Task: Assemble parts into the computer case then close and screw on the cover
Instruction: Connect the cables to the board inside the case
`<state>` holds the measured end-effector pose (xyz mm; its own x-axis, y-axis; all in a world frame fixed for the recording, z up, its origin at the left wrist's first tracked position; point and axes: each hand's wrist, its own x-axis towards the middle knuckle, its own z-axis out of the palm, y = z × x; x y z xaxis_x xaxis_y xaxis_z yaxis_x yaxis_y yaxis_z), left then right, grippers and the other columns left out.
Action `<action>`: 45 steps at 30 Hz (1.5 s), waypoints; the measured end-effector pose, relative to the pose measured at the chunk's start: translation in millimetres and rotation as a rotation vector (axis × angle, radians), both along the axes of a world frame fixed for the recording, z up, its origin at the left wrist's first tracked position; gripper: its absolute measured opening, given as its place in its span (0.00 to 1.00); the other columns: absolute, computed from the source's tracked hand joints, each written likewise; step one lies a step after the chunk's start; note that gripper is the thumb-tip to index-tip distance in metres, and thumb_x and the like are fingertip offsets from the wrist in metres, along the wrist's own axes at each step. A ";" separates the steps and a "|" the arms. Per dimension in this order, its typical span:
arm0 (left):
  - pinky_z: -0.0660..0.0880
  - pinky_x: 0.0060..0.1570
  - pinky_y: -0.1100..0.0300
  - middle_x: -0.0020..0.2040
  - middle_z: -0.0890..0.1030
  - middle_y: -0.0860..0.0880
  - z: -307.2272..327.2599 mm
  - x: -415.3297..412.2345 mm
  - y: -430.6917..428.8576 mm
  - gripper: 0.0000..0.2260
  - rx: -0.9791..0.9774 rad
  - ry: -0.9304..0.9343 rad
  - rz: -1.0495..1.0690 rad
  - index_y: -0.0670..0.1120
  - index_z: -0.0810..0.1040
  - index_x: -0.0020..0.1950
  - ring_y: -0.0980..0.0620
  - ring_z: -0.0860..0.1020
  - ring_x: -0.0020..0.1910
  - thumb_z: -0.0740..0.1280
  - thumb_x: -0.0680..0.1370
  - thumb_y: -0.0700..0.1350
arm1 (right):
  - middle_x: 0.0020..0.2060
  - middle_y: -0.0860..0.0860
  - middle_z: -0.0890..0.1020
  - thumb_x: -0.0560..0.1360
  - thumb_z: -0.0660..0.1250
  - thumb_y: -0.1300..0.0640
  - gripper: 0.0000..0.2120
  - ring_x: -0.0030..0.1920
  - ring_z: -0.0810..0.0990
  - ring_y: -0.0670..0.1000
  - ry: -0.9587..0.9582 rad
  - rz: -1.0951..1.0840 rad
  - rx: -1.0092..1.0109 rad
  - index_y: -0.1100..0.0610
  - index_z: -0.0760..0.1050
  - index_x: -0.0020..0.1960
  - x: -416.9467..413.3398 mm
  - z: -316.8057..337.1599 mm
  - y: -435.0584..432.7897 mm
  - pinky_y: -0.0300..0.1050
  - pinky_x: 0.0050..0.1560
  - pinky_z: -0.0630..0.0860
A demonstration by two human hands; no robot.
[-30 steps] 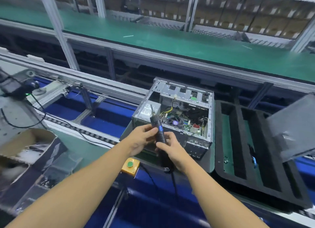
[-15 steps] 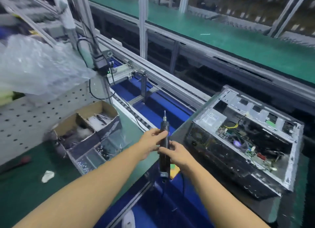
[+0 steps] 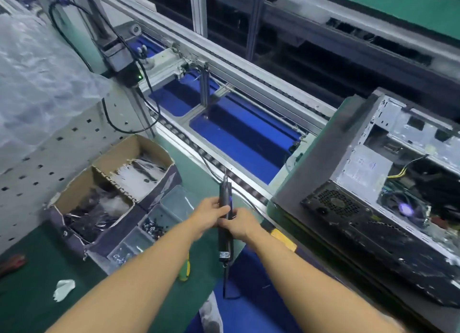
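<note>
- Head view: an electric screwdriver (image 3: pixel 224 244) is held upright in front of the body, bit pointing up, with its cord hanging from the lower end.
- The left hand (image 3: pixel 210 214) is wrapped round the upper part of the tool body.
- The right hand (image 3: pixel 241 225) is closed round the tool just below the left hand, from the right side.
- The computer case (image 3: pixel 353 223) is laid on its side at the right on the conveyor line (image 3: pixel 239 136), open side up. The power supply (image 3: pixel 361 169) and wiring are exposed.
- A divided cardboard box (image 3: pixel 149 146) is placed on the green counter (image 3: pixel 27 305) at the left.
- A clear compartment tray (image 3: pixel 174 203) holding screws (image 3: pixel 152 227) is set just beside the box, near the left hand.
</note>
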<state>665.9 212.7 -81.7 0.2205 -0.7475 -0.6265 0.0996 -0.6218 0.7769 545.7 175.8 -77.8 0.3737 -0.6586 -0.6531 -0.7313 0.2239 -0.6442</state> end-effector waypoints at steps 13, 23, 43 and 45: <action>0.74 0.47 0.54 0.51 0.83 0.42 -53.9 36.6 -2.8 0.11 0.267 -0.706 -0.384 0.43 0.81 0.55 0.42 0.81 0.51 0.68 0.78 0.48 | 0.50 0.58 0.83 0.74 0.72 0.52 0.12 0.49 0.83 0.59 0.290 0.134 -0.071 0.57 0.75 0.51 52.5 -55.0 10.2 0.48 0.44 0.76; 0.69 0.39 0.57 0.37 0.81 0.53 -18.8 20.8 -15.7 0.20 0.035 -0.551 -0.173 0.53 0.81 0.38 0.51 0.78 0.39 0.57 0.81 0.59 | 0.53 0.52 0.79 0.80 0.67 0.50 0.15 0.47 0.78 0.52 0.156 -0.016 -0.149 0.56 0.74 0.63 10.3 6.3 -17.2 0.44 0.45 0.74; 0.70 0.43 0.72 0.48 0.80 0.59 183.6 -265.9 -117.8 0.11 -0.751 -0.470 -0.557 0.54 0.79 0.57 0.64 0.76 0.46 0.62 0.80 0.41 | 0.38 0.48 0.82 0.78 0.64 0.53 0.04 0.37 0.79 0.45 -0.097 -0.436 -0.565 0.45 0.73 0.47 -288.8 187.3 -71.8 0.37 0.34 0.71; 0.73 0.45 0.67 0.48 0.81 0.60 186.3 -287.5 -127.2 0.09 -0.725 -0.477 -0.786 0.57 0.77 0.58 0.63 0.78 0.46 0.64 0.80 0.46 | 0.44 0.47 0.83 0.77 0.66 0.53 0.03 0.45 0.81 0.50 -0.026 -0.381 -0.549 0.44 0.74 0.48 -331.8 189.8 -72.1 0.43 0.41 0.75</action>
<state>378.5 85.5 104.6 -0.3639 -0.9312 0.0236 -0.5127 0.2214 0.8295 213.9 103.6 112.0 0.0597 -0.9820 -0.1794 -0.6489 0.0984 -0.7545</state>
